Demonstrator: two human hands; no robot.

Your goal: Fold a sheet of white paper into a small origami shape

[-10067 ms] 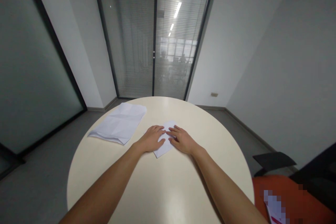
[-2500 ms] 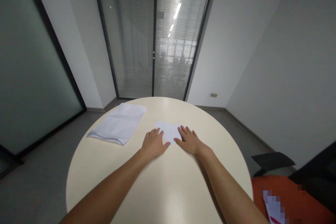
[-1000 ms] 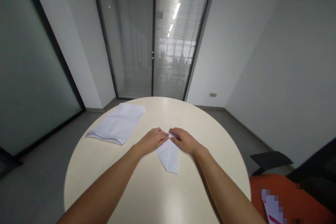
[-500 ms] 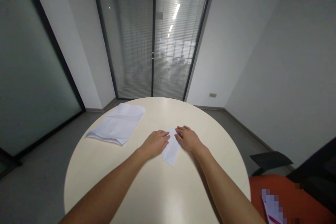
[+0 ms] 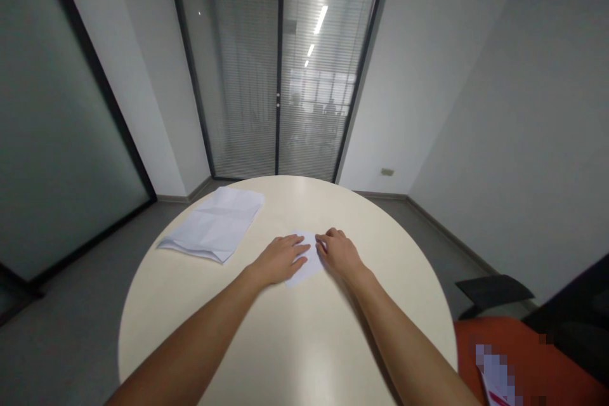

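A small folded sheet of white paper (image 5: 305, 271) lies on the round table, partly covered by my hands. My left hand (image 5: 278, 260) rests over its left side, fingers stretched out and apart, pressing the sheet flat. At the right edge of the sheet is my right hand (image 5: 340, 254), its fingers bent, with the thumb and forefinger closed at the paper's edge. What lies under the fingers is hidden.
A larger creased stack of white paper (image 5: 214, 222) lies at the table's far left. The pale round table (image 5: 266, 342) fills the middle. An orange chair (image 5: 523, 355) with a black armrest stands at the right, with a pixelated item on it.
The folded paper has turned on the table, its near end swinging left and away from me. My left hand's fingers have spread wider; my right hand has barely moved.
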